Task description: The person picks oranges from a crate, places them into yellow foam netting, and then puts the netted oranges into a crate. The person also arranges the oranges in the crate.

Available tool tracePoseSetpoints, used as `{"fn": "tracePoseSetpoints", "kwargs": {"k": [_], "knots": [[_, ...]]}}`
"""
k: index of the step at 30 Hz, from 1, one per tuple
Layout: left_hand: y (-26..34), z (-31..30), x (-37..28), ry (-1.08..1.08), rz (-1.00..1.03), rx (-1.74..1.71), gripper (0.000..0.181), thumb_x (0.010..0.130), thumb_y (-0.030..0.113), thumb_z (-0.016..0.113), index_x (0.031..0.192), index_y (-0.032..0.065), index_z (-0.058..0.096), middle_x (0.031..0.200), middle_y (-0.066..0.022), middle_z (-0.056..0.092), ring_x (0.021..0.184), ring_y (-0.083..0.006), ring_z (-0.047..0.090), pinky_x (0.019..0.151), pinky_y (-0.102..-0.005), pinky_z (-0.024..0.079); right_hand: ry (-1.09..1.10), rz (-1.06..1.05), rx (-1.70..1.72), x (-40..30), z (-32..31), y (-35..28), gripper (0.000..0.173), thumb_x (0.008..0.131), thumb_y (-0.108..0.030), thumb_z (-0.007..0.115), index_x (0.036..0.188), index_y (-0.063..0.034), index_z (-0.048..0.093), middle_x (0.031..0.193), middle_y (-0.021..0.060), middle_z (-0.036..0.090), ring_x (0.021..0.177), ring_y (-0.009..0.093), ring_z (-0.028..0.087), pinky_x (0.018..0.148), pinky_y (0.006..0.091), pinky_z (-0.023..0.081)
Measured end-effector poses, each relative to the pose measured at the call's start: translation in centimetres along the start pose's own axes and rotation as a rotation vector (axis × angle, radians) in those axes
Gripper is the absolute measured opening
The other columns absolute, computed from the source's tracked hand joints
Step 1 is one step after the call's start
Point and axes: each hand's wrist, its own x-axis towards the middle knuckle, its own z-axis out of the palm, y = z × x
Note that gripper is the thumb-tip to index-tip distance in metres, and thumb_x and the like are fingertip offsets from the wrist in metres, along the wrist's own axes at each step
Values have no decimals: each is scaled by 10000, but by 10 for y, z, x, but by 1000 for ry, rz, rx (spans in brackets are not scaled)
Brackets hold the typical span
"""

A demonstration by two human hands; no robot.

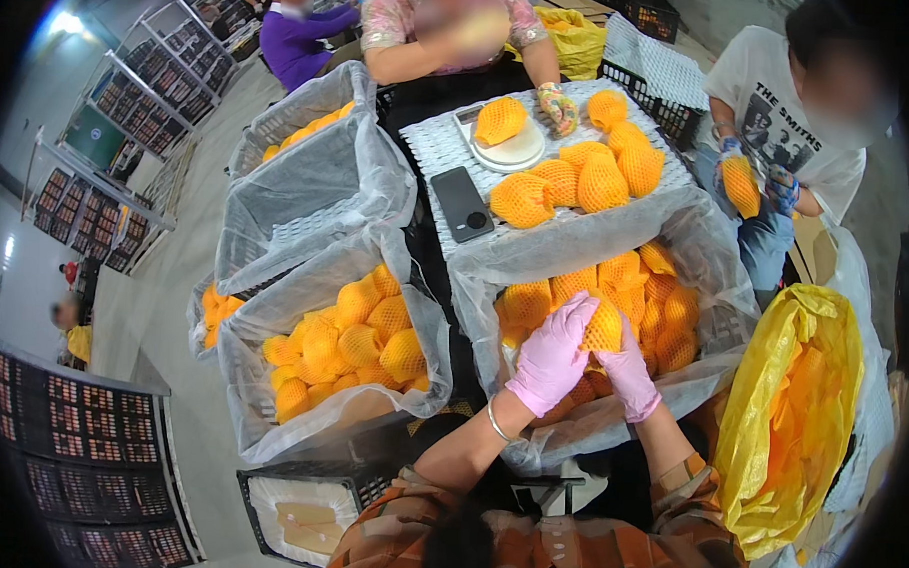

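My left hand [553, 356] and my right hand [629, 371], both in pink gloves, grip one fruit in an orange foam net [602, 324] between them. They hold it over a crate with a thin white liner [484, 292], which stands right before me. Inside that crate lie several more net-wrapped fruits [677, 310], partly hidden by my hands and wrists. What fruit sits under the foam cannot be told.
Left stands another lined crate [423, 313] of wrapped fruits; behind it is a lined crate [315, 196]. A padded surface ahead bears a white scale [523, 153], a phone [462, 203] and wrapped fruits [603, 182]. A yellow sack [745, 444] stands right. Two co-workers sit nearby.
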Motion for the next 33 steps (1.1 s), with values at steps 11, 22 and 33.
{"fn": "tracePoseSetpoints", "kwargs": {"k": [11, 22, 33], "knots": [[7, -2, 2, 60, 53, 62, 658, 756, -15, 632, 1394, 59, 486, 1417, -172, 532, 1245, -342, 557, 1010, -376, 483, 28, -40, 128, 0, 6, -3, 734, 871, -37, 693, 1514, -57, 340, 1380, 94, 544, 1263, 196, 534, 1059, 318, 438], [16, -16, 11, 176, -157, -770, 425, 898, -91, 456, 1293, -19, 594, 1191, -126, 677, 1148, -199, 619, 1053, -323, 438, -307, 185, 445, -14, -15, -51, 498, 1014, -296, 551, 1446, -74, 439, 1339, 83, 603, 1216, 213, 608, 908, 437, 570], [17, -15, 17, 132, -207, -1110, 323, 951, 37, 501, 1234, -76, 610, 1178, -161, 657, 1083, -203, 635, 996, -311, 470, -369, 149, 649, -12, -13, -46, 571, 994, -345, 593, 1453, -53, 417, 1381, 123, 570, 1209, 254, 621, 894, 476, 592]]}}
